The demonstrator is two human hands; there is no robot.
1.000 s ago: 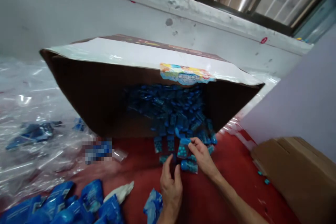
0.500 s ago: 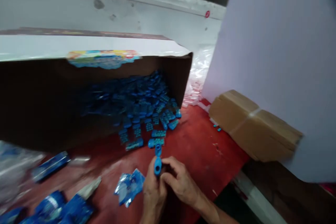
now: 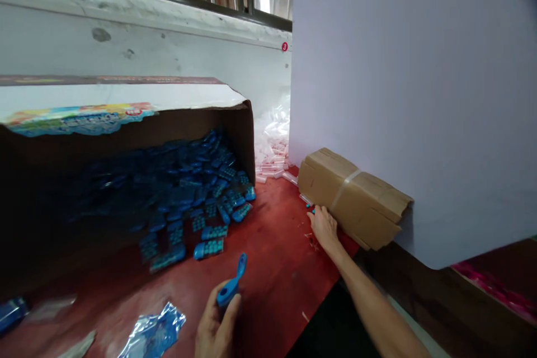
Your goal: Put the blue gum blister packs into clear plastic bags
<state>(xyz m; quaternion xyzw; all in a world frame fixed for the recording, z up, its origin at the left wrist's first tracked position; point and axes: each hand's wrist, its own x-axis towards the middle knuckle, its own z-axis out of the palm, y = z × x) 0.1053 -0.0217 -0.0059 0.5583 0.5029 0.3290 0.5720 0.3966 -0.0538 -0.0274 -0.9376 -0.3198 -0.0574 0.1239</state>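
My left hand (image 3: 218, 319) is closed around a small blue plastic piece (image 3: 230, 291), which has a rounded body and a narrow arm pointing up. It is held above the red table, in front of several blue packs. My right hand (image 3: 325, 229) is stretched out to the right, its fingertips down at the table beside a few tiny teal beads (image 3: 308, 206). Its fingers look bent and slightly apart, with nothing visible in them. Near my left hand lies a crumpled blue and clear wrapper (image 3: 157, 330).
A large open carton (image 3: 253, 142) lies on its side at left, blue packs (image 3: 210, 249) with teal dots spilling out. A flattened brown cardboard box (image 3: 352, 196) leans by a pale panel (image 3: 398, 95). Clear pinkish tubes (image 3: 272, 165) are piled behind, on the red table (image 3: 272, 257).
My right hand has left the blue piece and moved right and forward to the beads by the cardboard. My left hand keeps the piece, now tilted. The view has swung right.
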